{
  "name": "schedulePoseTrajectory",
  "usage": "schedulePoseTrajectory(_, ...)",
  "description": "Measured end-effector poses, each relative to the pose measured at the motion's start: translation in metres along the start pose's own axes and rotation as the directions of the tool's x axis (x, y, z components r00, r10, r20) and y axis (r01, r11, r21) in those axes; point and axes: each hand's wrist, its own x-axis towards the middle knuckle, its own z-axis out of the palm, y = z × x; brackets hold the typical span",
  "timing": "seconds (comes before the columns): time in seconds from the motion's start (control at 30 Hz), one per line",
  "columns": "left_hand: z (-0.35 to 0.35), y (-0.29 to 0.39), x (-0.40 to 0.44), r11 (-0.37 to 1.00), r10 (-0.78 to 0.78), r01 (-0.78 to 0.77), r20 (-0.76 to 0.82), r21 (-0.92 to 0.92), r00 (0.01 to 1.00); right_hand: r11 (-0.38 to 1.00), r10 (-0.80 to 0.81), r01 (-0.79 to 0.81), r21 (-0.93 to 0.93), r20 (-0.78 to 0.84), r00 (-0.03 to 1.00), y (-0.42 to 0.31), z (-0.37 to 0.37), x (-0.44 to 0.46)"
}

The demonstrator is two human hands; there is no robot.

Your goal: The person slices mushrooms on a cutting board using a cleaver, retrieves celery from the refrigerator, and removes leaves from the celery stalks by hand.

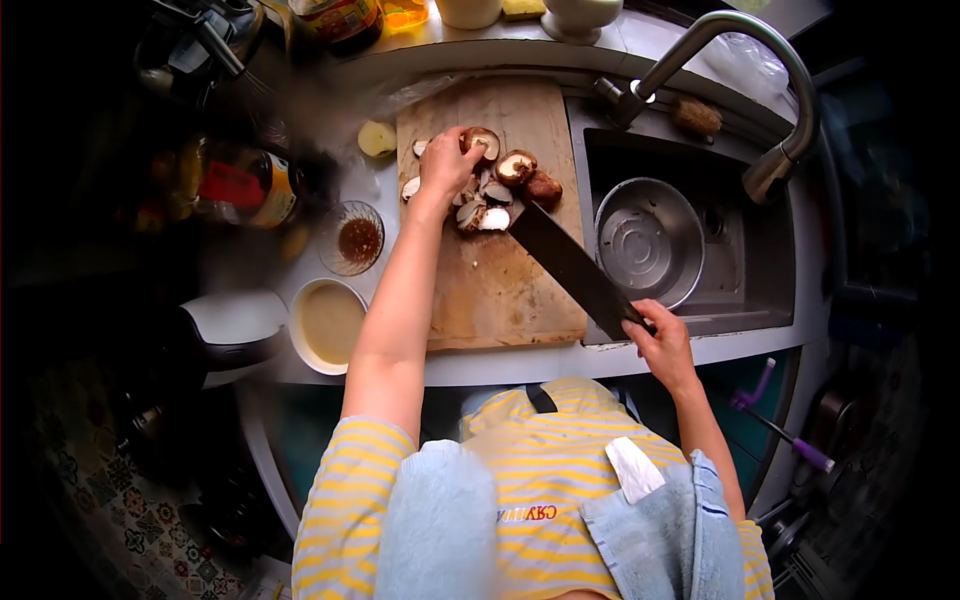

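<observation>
My right hand [662,343] is wrapped round the handle of a dark-bladed cleaver [570,262]. The blade slants up and left, its far end close to the cut mushroom pieces [480,203] on the wooden cutting board [500,300]. At the upper part of the board, the fingers of my left hand [450,162] are closed on a brown-capped mushroom [482,142]. To its right lie a mushroom with its pale underside up [516,167] and a darker brown mushroom cap [543,188]. White mushroom pieces [411,187] show left of my left wrist.
Right of the board, a metal basin [650,245] sits in the sink [765,250] under a curved faucet [790,110]. To the left stand a glass bowl of brown sauce [358,240], a bowl of pale liquid [328,325] and a cut pale-yellow piece of produce [377,139]. Jars [335,18] line the back.
</observation>
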Motion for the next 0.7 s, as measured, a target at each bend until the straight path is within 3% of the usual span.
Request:
schedulePoseTrajectory(0.17, -0.005, 0.0, -0.01, 0.988, 0.021, -0.019, 0.012, -0.153, 1.0, 0.998, 0.067, -0.068, 0.019, 0.036, 0.997, 0.009, -0.007, -0.03)
schedulePoseTrajectory(0.23, -0.015, 0.008, -0.029, 0.974, 0.023, -0.009, 0.057, -0.227, 0.998, 0.991, 0.108, -0.105, 0.08, -0.034, 0.994, 0.016, -0.004, -0.042)
schedulePoseTrajectory(0.27, -0.024, 0.017, -0.048, 0.974, 0.068, -0.057, 0.041, -0.218, 0.997, 0.979, 0.151, -0.146, 0.14, -0.029, 0.988, 0.01, -0.006, -0.045)
schedulePoseTrajectory(0.33, -0.027, 0.021, -0.082, 0.933, 0.324, -0.329, -0.058, -0.143, 0.944, 0.963, 0.2, -0.188, 0.195, -0.042, 0.979, 0.008, -0.006, -0.051)
schedulePoseTrajectory(0.43, -0.017, 0.018, -0.123, 0.762, 0.647, -0.638, -0.109, 0.109, 0.754, 0.939, 0.274, -0.262, 0.222, -0.023, 0.962, 0.007, -0.007, -0.052)
schedulePoseTrajectory(0.47, -0.01, 0.014, -0.133, 0.713, 0.701, -0.696, -0.09, 0.081, 0.707, 0.935, 0.27, -0.256, 0.246, -0.028, 0.962, 0.007, -0.005, -0.051)
schedulePoseTrajectory(0.53, 0.002, 0.007, -0.15, 0.665, 0.747, -0.747, 0.022, 0.009, 0.665, 0.916, 0.295, -0.283, 0.283, 0.0, 0.956, 0.001, -0.005, -0.048)
schedulePoseTrajectory(0.63, 0.011, -0.008, -0.161, 0.549, 0.82, -0.814, 0.068, 0.188, 0.569, 0.912, 0.297, -0.288, 0.291, 0.016, 0.955, -0.005, -0.003, -0.044)
schedulePoseTrajectory(0.67, 0.008, -0.014, -0.171, 0.608, 0.763, -0.778, 0.156, 0.158, 0.627, 0.912, 0.294, -0.287, 0.295, 0.021, 0.956, -0.007, -0.002, -0.043)
schedulePoseTrajectory(0.7, 0.007, -0.015, -0.18, 0.629, 0.744, -0.757, 0.145, 0.178, 0.652, 0.911, 0.289, -0.283, 0.299, 0.027, 0.957, -0.008, -0.002, -0.042)
